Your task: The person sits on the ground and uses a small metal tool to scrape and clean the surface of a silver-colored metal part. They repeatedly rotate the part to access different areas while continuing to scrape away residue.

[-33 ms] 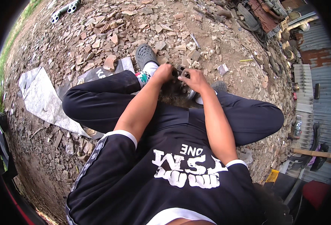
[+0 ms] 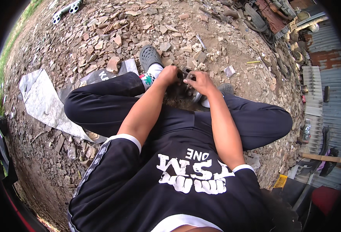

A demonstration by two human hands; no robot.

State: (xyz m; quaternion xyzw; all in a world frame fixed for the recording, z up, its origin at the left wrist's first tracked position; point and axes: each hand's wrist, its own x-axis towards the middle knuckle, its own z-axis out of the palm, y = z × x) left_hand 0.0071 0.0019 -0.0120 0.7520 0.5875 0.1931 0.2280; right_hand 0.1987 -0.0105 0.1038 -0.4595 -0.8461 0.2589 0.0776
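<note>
The left hand (image 2: 170, 74) curls beside a dark, metal-looking part (image 2: 186, 72) lying between the hands; the right hand (image 2: 201, 82) bends over its other side. Whether either grips firmly, I cannot tell. Steady left fingers should help the right work precisely.

Outdoors where I'm standing, plain daylight, brown dirt ground (image 2: 251, 79) littered with broken reddish shards (image 2: 118, 40), strip of green grass (image 2: 0, 83) along the left edge. Right side: grey corrugated metal sheets (image 2: 335, 38) with a rust patch (image 2: 327, 60), a pale pole (image 2: 325, 157) lower down, scrap pile (image 2: 261, 19) at upper right.
</note>
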